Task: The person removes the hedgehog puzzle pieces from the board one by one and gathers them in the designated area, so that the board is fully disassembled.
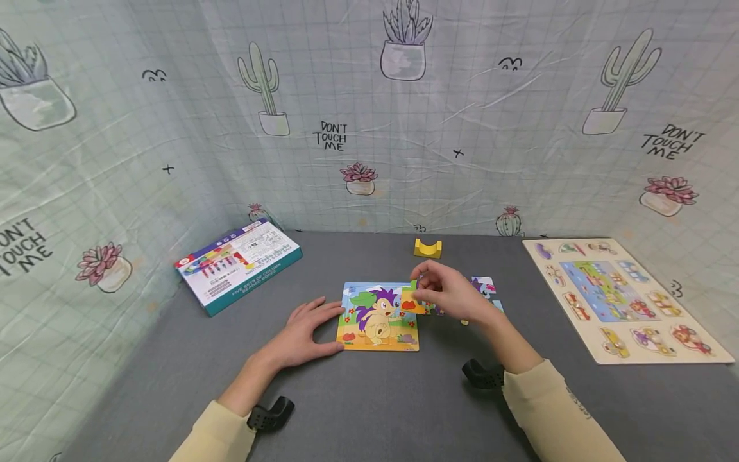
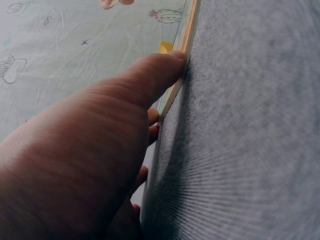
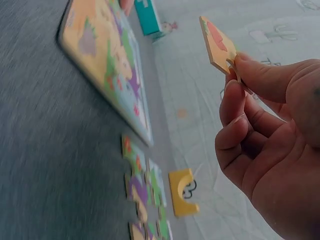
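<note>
A hedgehog jigsaw puzzle (image 1: 378,319) lies flat on the dark grey table. My left hand (image 1: 300,330) rests at its left side, fingers extended, with thumb and fingertips touching the edge; the left wrist view shows the thumb (image 2: 150,75) against the rim. Between thumb and fingers my right hand (image 1: 450,292) pinches a yellow-orange puzzle piece with a red patch (image 3: 218,45), raised off the table near the puzzle's upper right. Several loose puzzle pieces (image 1: 484,287) lie right of the puzzle, partly hidden beneath the right hand in the head view.
A yellow block with a curved notch (image 1: 428,249) stands behind the puzzle. A teal-and-white box (image 1: 239,264) lies at the back left. At the right is a large wooden picture board (image 1: 583,333). A patterned cloth (image 1: 358,96) encloses the table's back and sides.
</note>
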{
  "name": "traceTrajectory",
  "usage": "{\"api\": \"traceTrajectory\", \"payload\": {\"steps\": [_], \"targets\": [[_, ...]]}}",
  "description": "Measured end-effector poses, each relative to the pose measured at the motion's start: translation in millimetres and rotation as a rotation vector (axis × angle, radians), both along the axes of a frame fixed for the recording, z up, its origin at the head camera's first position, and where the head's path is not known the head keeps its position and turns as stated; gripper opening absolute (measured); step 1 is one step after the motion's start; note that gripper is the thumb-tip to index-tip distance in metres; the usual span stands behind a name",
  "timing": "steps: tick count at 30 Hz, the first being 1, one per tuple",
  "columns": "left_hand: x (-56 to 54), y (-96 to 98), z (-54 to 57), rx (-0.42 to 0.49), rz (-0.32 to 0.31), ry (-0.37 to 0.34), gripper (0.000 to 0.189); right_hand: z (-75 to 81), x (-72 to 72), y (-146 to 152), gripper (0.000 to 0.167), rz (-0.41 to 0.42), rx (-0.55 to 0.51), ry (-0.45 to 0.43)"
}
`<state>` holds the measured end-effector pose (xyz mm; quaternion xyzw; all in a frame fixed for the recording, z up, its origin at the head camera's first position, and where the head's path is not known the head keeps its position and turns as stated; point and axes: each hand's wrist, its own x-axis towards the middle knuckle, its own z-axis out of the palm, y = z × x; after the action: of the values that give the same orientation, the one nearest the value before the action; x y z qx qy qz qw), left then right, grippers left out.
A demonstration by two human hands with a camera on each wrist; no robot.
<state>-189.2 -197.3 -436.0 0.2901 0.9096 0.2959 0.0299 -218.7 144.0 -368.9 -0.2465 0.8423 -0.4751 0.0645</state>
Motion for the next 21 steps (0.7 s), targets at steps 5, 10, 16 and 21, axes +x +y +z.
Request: {"api": "traceTrajectory", "payload": {"steps": [5, 10, 16, 21], "targets": [[-0.1, -0.3, -0.2, 0.0, 0.0, 0.002, 0.069, -3.3, 2.8, 12, 0.026, 0.005, 0.024, 0.001], [-0.1, -0.3, -0.4, -0.001, -0.001, 0.003, 0.069, -9.5, 4.0, 22, 0.025, 0.023, 0.067, -0.006], [0.7, -0.2, 0.7, 0.008, -0.002, 0.002, 0.069, -16.9, 5.1, 31, 0.025, 0.039, 0.137, -0.023], [0.5, -0.7, -0.4, 0.006, -0.002, 0.008, 0.069, -21.3, 6.4, 37, 0.023, 0.062, 0.169, -0.052]]}}
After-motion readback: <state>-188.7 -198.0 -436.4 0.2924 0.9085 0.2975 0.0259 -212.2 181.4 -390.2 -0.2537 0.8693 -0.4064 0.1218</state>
